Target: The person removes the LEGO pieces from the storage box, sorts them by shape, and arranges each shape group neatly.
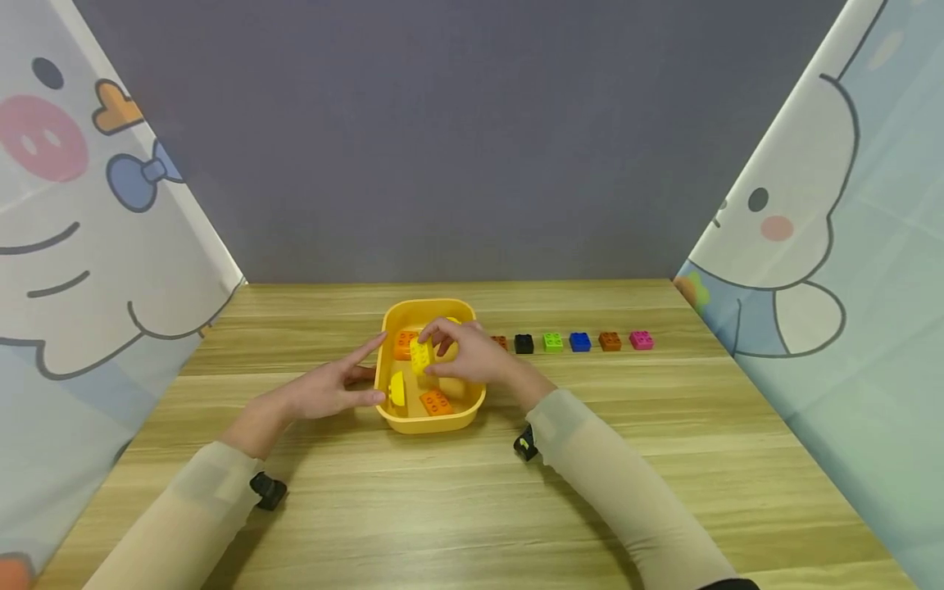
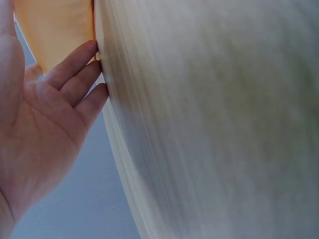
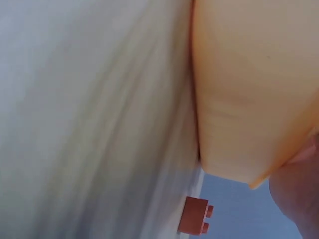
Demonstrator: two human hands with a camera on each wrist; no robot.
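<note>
A yellow plastic tub (image 1: 430,425) stands on the table with loose toy bricks in it. My right hand (image 1: 472,352) reaches into the tub and pinches a yellow building brick (image 1: 421,356) between thumb and fingers. In the right wrist view the tub wall (image 3: 249,89) hides most of that hand. My left hand (image 1: 324,390) touches the tub's left side, fingers spread and fairly straight; the left wrist view shows its palm (image 2: 45,119). Also in the tub lie an orange brick (image 1: 437,402), another orange brick (image 1: 403,345) and a yellow piece (image 1: 397,388).
Right of the tub runs a spaced row of bricks: a brown brick (image 1: 499,342) partly behind my hand, a black one (image 1: 524,343), lime green (image 1: 552,342), blue (image 1: 580,342), orange-brown (image 1: 610,341) and pink (image 1: 642,340). A grey panel (image 1: 457,147) backs the wooden table (image 1: 413,508).
</note>
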